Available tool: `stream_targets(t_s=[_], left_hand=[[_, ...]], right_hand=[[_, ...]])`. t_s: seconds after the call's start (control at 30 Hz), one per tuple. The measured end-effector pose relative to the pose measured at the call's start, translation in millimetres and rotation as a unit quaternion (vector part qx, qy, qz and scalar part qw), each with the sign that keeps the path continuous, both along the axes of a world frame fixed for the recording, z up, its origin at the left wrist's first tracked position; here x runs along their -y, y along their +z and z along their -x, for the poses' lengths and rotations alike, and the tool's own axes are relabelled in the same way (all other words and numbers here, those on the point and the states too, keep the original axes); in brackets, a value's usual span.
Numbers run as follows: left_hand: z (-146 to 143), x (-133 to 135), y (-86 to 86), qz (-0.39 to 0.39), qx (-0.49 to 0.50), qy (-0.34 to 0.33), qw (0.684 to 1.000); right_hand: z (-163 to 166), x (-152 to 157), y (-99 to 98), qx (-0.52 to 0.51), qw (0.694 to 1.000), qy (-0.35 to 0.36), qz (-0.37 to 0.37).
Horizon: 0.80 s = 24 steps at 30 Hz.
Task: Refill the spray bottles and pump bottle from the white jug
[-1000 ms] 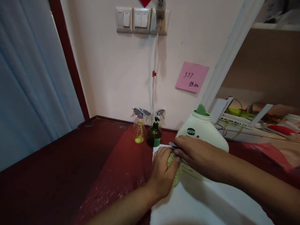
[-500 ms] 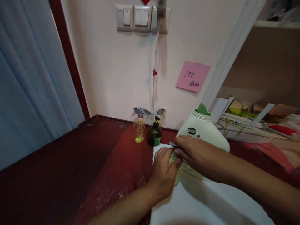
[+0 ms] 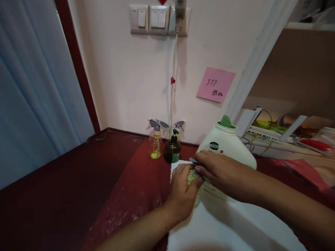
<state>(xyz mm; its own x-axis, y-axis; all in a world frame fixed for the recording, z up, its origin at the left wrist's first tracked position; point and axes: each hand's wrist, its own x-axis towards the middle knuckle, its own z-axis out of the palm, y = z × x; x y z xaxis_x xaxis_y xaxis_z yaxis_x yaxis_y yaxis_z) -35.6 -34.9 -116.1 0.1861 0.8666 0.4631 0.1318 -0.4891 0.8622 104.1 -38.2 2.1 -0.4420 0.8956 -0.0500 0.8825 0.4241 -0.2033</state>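
green bottle (image 3: 198,198), mostly hidden, left hand (image 3: 183,190) gripping it, right hand (image 3: 216,170) clasping half-covered grey piece (image 3: 194,161)

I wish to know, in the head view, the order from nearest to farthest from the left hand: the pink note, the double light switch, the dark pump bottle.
1. Dark pump bottle: on the table, just beyond the left hand.
2. Pink note: on the wall, to the right.
3. Double light switch: highest on the wall, to the left.
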Motion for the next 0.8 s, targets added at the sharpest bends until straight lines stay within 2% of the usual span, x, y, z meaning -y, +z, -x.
stream_targets(t_s=[0.17,0.37,0.5,0.67,0.73,0.8], left_hand=[[0.3,3.7,-0.5,-0.004,-0.009,-0.031,0.999],[-6.2,-0.3,6.3,0.089,0.053,0.024,0.994],[-4.7,-3.5,2.6,0.042,0.046,0.026,0.998],[0.6,-0.8,-0.5,-0.027,-0.006,-0.025,0.999],[0.6,1.3,0.7,-0.026,-0.012,-0.029,0.999],[-1.4,2.7,2.2,0.009,-0.001,-0.012,1.0]], right_hand=[[-0.7,0.8,-1.3,-0.005,1.0,0.006,-0.007],[0.9,-0.3,-0.7,-0.002,1.0,0.002,-0.007],[-0.8,-1.5,-0.6,-0.007,1.0,0.005,-0.004],[-2.8,0.4,-0.3,-0.002,1.0,0.005,0.003],[-2.6,0.6,-1.1,-0.005,1.0,0.003,0.002],[-1.9,0.2,-2.3,-0.01,1.0,0.005,-0.003]])
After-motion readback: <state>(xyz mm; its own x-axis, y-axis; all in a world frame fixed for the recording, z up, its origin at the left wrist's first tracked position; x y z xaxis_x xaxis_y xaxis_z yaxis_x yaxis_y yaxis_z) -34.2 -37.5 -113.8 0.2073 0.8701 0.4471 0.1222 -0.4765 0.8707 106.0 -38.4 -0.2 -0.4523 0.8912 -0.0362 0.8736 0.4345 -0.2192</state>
